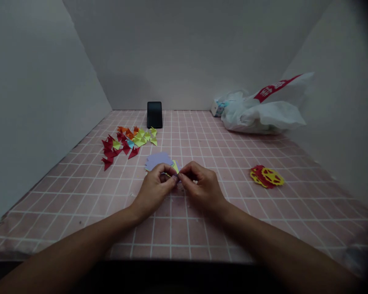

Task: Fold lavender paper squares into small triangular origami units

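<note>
Near the middle of the table, my left hand and my right hand meet fingertip to fingertip. Both are closed in a pinch on a small purple piece of paper, most of it covered by the fingers. Its folds cannot be made out. Just behind my left hand lie purple paper sheets, with a yellow piece of paper showing between the two hands. Further left and back is a group of folded paper cranes in red, orange, yellow and blue.
A dark phone stands upright at the back. To the right lie red and yellow cut-out discs. A white plastic bag and a small box sit at the back right. Pale walls border the pink checked tablecloth.
</note>
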`<state>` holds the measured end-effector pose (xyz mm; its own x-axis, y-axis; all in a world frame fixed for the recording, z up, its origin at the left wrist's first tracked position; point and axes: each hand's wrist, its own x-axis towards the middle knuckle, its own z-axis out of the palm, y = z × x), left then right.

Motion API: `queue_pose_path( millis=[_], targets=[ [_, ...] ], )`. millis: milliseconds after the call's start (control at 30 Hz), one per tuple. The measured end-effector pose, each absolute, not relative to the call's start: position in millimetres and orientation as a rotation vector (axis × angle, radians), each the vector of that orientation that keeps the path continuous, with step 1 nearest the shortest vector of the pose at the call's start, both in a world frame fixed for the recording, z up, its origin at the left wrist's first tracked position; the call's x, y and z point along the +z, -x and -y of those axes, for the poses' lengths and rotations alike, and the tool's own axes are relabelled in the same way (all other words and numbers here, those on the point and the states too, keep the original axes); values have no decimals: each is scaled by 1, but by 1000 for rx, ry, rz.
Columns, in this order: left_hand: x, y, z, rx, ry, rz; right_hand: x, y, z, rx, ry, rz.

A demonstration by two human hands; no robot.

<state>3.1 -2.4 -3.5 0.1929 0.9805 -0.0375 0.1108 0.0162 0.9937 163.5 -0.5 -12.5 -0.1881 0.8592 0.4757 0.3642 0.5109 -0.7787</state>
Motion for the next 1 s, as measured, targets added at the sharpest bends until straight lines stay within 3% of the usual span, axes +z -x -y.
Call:
queue_pose_path(
  millis=[367,467,567,667,1000],
  targets=[
    [-2,-2,6,1057,-1349,-1147,-11,-161,5,542,990,1796],
    [-2,1,4,1091,-1340,-1100,-8,-166,-1,779,1074,1616],
    [-4,5,-2,1149,-1337,-1088,-7,-174,-11,1304,1044,1334],
    [-5,8,-7,1130,-1367,-1032,-8,-178,-19,1577,968,1153],
    [-2,3,-4,1024,-1450,-969,-12,-175,-19,1771,887,1025]
  ],
)
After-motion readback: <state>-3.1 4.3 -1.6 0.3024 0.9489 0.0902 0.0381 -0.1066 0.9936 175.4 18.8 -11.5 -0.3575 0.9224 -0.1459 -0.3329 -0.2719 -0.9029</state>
